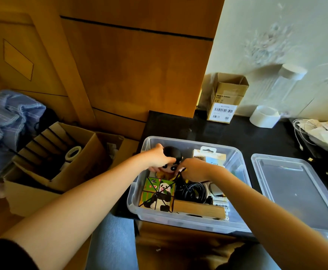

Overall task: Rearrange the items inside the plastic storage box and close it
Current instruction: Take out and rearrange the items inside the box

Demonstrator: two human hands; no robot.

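The clear plastic storage box [237, 160] sits open at the front left corner of the dark desk [178, 123], with its lid [295, 191] lying flat just beside it to the right. Both hands reach into the far half of the box. The left hand [157, 156] has its grip curled round the dark-haired head of a small doll [171, 162]; the right hand [193, 169] has its grip pinched at the doll's right side, though exactly what the fingertips hold cannot be told. In front of the doll lie a panda-printed box [158, 193] at the box's left, a coil of black cable [193, 191] in the middle and a wooden block [199, 208] along the near wall. A white retail package [207, 155] stands against the far wall
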